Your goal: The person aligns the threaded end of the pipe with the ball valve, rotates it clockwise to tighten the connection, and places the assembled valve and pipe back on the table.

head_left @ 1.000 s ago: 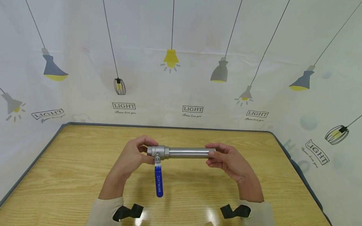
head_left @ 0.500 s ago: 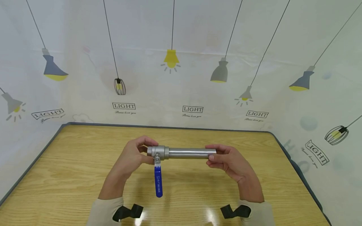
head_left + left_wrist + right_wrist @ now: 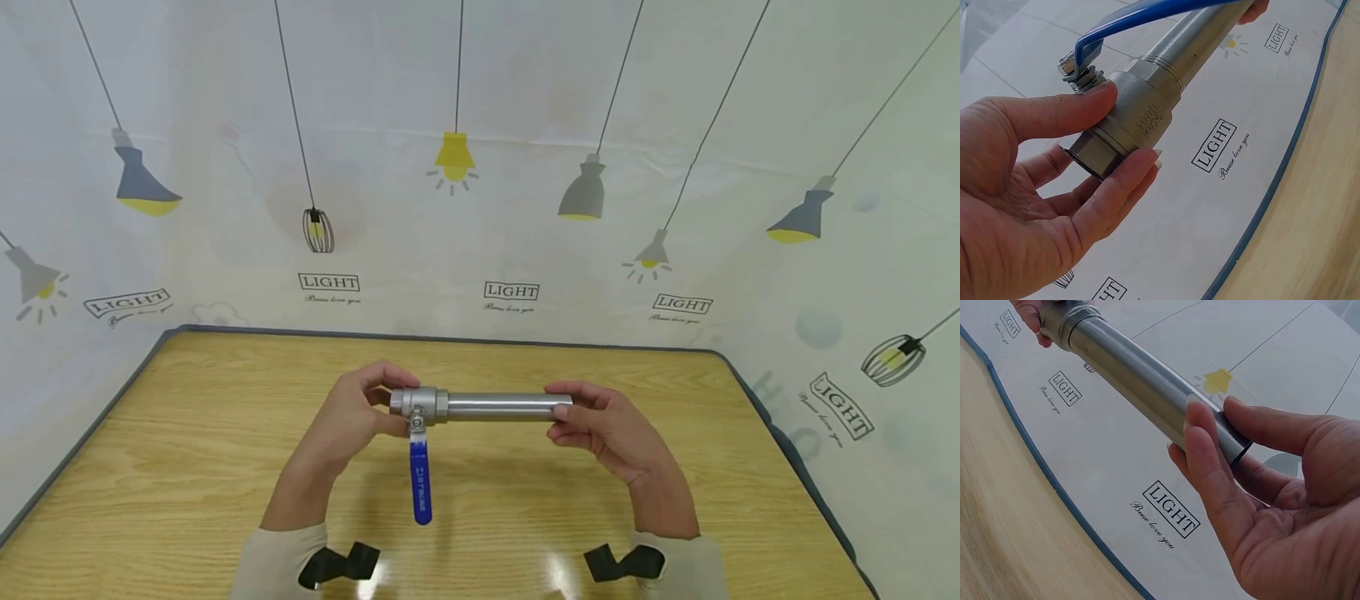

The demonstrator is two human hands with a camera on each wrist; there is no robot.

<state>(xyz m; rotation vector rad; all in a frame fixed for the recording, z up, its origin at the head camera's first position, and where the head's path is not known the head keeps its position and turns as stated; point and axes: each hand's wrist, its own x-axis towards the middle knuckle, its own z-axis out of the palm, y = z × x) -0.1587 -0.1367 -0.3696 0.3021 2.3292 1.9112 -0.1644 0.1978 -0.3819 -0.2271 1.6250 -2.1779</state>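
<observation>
A steel ball valve (image 3: 427, 402) with a blue lever handle (image 3: 422, 482) is joined to a straight metal pipe (image 3: 498, 406), and both are held level above the table. My left hand (image 3: 352, 408) grips the valve body at its outer end, thumb near the lever's nut. In the left wrist view, "1000 WOG" shows on the valve body (image 3: 1144, 109). The pipe's free end is pinched by my right hand (image 3: 607, 421), with thumb and fingers on opposite sides. That end's dark opening faces the palm in the right wrist view. The lever points toward me, square to the pipe.
A wood-grain table (image 3: 225, 458) with a dark edge strip lies beneath the hands. Behind it and at both sides hangs a white sheet (image 3: 405, 233) printed with lamps and "LIGHT" labels. Black straps (image 3: 626, 562) sit at both sleeves.
Both hands keep their places on the valve and pipe. The right thumb and the pipe shift only very slightly.
</observation>
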